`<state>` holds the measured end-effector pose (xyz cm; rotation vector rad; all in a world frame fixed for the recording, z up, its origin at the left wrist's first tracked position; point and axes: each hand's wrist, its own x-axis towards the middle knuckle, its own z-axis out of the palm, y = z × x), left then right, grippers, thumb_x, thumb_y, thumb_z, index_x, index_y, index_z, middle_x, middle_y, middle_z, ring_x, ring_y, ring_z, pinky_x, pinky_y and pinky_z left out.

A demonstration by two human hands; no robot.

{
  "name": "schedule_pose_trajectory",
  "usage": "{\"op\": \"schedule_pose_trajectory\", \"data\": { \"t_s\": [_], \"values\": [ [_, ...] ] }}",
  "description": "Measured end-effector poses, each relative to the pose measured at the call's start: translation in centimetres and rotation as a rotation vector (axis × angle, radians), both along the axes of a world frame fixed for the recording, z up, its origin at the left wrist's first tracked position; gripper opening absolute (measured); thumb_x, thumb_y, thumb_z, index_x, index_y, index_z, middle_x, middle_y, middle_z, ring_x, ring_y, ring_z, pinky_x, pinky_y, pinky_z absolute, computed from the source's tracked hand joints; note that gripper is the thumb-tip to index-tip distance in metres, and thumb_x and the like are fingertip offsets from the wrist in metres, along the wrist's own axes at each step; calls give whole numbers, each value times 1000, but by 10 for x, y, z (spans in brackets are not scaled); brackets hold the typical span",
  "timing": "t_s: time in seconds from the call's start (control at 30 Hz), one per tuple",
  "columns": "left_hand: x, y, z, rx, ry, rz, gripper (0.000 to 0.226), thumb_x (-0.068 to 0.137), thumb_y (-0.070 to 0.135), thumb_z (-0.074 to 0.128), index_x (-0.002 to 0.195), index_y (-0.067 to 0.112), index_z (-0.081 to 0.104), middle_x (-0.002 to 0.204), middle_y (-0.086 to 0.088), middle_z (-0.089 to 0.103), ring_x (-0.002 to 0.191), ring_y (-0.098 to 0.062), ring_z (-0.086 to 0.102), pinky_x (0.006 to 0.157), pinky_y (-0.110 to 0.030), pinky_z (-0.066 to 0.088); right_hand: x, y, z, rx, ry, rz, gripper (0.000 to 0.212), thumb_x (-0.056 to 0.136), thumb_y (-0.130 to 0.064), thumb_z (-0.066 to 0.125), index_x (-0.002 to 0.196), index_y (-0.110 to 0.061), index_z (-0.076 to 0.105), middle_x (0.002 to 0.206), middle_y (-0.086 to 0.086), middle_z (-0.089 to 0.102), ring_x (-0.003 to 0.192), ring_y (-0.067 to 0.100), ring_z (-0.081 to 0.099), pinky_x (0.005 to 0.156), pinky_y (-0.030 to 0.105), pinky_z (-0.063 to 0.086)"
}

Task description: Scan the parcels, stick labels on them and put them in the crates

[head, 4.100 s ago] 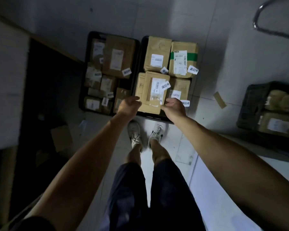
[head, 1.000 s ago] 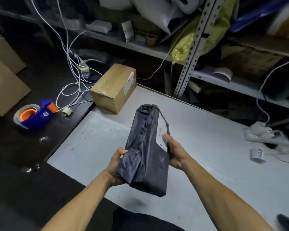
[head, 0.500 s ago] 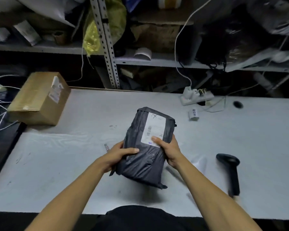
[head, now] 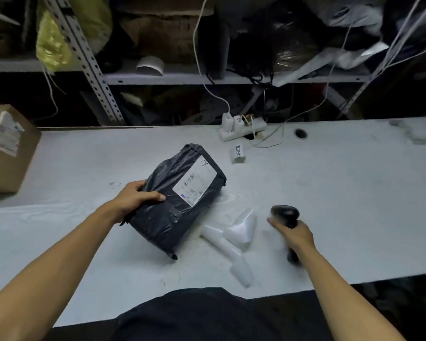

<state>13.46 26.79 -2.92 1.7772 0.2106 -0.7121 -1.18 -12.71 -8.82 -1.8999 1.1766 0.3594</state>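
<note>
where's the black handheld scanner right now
In the head view, the black handheld scanner is on the white table's right side, gripped by the right hand.

Power strip (head: 241, 129) at the table's (head: 354, 193) far edge.

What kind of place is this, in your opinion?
Probably a parcel sorting or returns room: a dark bagged parcel with a barcode label, a handheld scanner and a labelled cardboard box on a worktable.
</note>
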Motion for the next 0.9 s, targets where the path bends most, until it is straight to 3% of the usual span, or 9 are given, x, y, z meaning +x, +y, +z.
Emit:
{"op": "schedule_pose_trajectory", "data": {
  "t_s": [0.1,0.17,0.23,0.4,0.5,0.57,0.7,0.8,0.9],
  "values": [
    [0,-8,2,-5,5,-5,55,46,32,89,96,16,73,84,-1,78,76,-19,74,67,-29,55,1,-6,-15,7,-18,2,59,75,-53,79,111,-9,64,101,7,71,92,28,68,85,42,57],
    [1,-11,2,1,2,-3,66,39,37,86,99,14,73,89,-4,78,78,-20,75,70,-30,56,7,-4,-11,18,-16,-18,31,85,-32,70,97,-4,66,80,10,70,74,28,66,81,42,58],
    [2,-10,2,13,-9,4,65,41,35,87,100,13,74,92,-7,78,82,-24,75,73,-31,56,20,3,5,65,-55,17,16,89,-20,64,88,-4,64,71,9,66,63,25,60,71,38,54],
    [10,-4,8,71,-10,41,72,34,41,85,98,11,73,88,-7,78,81,-25,74,72,-32,56,79,48,80,234,-289,412,12,83,-22,68,81,-11,65,65,1,62,54,17,53,58,33,45],
    [14,2,10,107,-13,65,71,34,43,85,98,13,74,89,-6,78,82,-24,74,70,-30,55,99,80,125,235,-371,613,18,79,-23,64,81,-5,61,60,-1,59,51,17,50,55,36,42],
    [15,6,11,120,-11,54,64,39,39,87,98,17,76,91,-5,78,85,-25,74,72,-30,55,103,94,146,194,-365,673,17,77,-23,61,72,-8,55,60,3,57,52,20,46,53,38,37],
    [16,8,11,160,-19,46,27,74,14,85,99,19,76,92,-6,78,91,-29,74,78,-33,58,104,109,163,92,-318,775,17,72,-29,56,64,-15,49,63,8,55,54,23,48,51,37,39],
    [17,9,12,192,-16,27,23,81,10,79,103,17,75,95,-8,78,91,-29,74,83,-37,59,104,111,163,28,-302,799,21,75,-30,57,65,-13,50,64,13,57,52,27,49,47,32,38],
    [17,9,12,200,-14,12,22,84,10,76,105,16,74,96,-7,78,91,-29,75,78,-33,58,103,109,161,-28,-306,815,27,77,-32,59,67,-8,53,75,22,68,57,31,58,52,34,44]
  ]
}}
